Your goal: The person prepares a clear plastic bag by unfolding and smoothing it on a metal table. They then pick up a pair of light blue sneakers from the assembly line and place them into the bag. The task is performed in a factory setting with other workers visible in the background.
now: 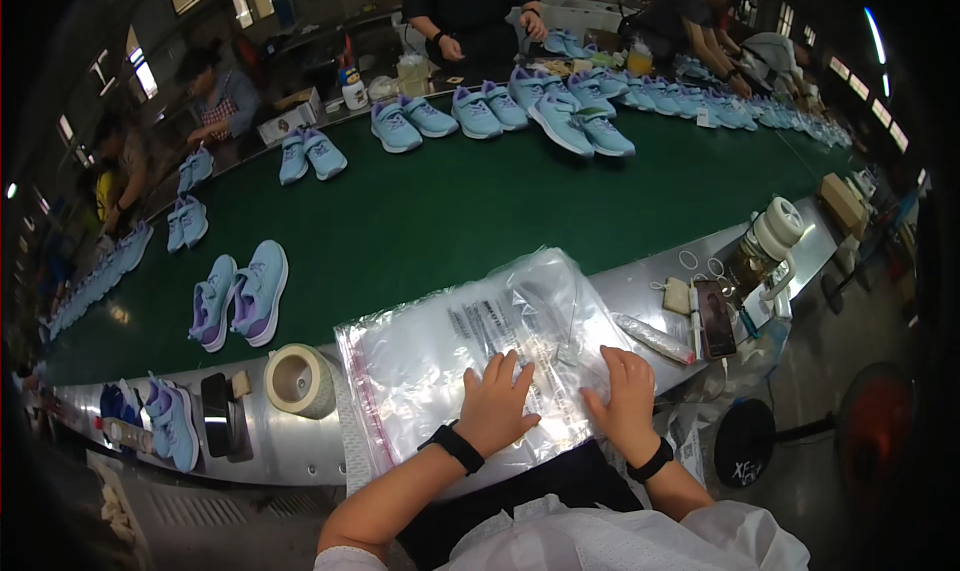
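A stack of clear plastic bags (420, 336) with a pink strip along its left edge lies before me, partly over the green belt. My left hand (497, 406) rests on the bags near the middle, fingers spread and nothing held. At the stack's right edge my right hand (625, 396) lies with its fingers stretched out, also holding nothing. Dark bands circle both wrists. Beyond the stack to the left, a pair of light blue and purple sneakers (262, 293) stands on the green belt (400, 211).
A roll of tape (300, 381) and a dark phone (216, 413) sit on the metal ledge at left. On the right ledge are another phone (714, 318) and a large bottle (776, 229). Several sneaker pairs (480, 111) line the belt's far side, where people work.
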{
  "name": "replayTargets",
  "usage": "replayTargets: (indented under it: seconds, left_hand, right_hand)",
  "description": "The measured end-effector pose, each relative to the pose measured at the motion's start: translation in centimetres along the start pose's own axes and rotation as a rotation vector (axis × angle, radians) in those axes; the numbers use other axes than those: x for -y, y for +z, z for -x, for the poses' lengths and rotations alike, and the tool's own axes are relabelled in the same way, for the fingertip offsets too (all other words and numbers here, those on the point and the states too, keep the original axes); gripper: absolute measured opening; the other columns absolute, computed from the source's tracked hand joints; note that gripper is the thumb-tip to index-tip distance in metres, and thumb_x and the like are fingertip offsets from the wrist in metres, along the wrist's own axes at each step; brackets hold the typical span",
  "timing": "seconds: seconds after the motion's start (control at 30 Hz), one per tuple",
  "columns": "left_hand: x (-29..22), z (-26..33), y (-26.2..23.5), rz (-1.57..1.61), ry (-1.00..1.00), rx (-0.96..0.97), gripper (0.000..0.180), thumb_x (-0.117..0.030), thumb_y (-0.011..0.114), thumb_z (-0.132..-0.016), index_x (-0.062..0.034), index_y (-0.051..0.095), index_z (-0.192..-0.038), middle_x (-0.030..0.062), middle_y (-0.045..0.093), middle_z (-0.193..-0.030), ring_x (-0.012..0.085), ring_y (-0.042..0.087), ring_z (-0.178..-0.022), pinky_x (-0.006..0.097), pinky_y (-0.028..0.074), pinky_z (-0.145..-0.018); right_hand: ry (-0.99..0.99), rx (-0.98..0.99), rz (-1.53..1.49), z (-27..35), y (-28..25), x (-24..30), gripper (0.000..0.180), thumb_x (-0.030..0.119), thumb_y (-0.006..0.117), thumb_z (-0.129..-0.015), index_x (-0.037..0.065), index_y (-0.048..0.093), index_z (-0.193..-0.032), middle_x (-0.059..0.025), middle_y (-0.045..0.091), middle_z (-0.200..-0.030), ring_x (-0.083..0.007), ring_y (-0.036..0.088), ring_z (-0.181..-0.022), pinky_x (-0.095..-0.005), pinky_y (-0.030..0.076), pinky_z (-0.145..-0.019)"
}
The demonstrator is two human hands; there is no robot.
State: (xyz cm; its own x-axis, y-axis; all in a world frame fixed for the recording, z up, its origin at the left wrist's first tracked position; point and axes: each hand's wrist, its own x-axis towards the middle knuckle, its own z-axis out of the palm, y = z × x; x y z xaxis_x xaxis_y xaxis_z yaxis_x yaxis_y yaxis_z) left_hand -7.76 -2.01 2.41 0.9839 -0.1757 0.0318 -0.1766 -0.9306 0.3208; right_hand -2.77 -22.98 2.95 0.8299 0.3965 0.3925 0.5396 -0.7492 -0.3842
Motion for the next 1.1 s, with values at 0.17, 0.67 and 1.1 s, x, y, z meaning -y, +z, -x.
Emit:
replayTargets:
  seconds: [0.17, 0.67, 1.1]
  left_hand:
    - [0.3, 0.1, 0.1, -0.051, 0.039, 0.008, 0.075, -0.042, 0.071, -0.072, -0.0077, 0.044, -0.132, 0.0192, 0.032, -0.142, 0.0339, 0.029, -0.132, 0.063, 0.026, -0.097]
    - [-0.4, 0.2, 0.8, -0.079, -0.015, 0.224, 0.086, -0.036, 0.072, -0.072, -0.0038, 0.031, -0.140, 0.0217, 0.016, -0.150, 0.0407, 0.013, -0.139, 0.073, 0.016, -0.097]
    - [-0.9, 0.1, 0.2, -0.092, -0.047, 0.228, 0.084, -0.034, 0.069, -0.076, -0.0070, 0.027, -0.143, 0.0195, 0.013, -0.152, 0.0395, 0.012, -0.140, 0.075, 0.016, -0.095]
  right_hand:
    - [0.479, 0.066, -0.100, -1.2, -1.1, -5.4, 0.040, 0.013, 0.067, -0.074, 0.005, 0.055, -0.112, -0.0112, 0.063, -0.092, -0.0291, 0.060, -0.087, -0.0402, 0.046, -0.069]
    - [0.080, -0.115, 0.014, 3.9, 2.7, -0.9, 0.063, 0.037, 0.068, -0.075, 0.009, 0.050, -0.128, -0.0160, 0.042, -0.137, -0.0327, 0.036, -0.130, -0.0509, 0.031, -0.102]
    - [0.094, -0.121, -0.099, 3.9, 3.6, -1.6, 0.060, 0.029, 0.068, -0.072, 0.009, 0.052, -0.126, -0.0165, 0.041, -0.139, -0.0342, 0.036, -0.130, -0.0509, 0.028, -0.104]
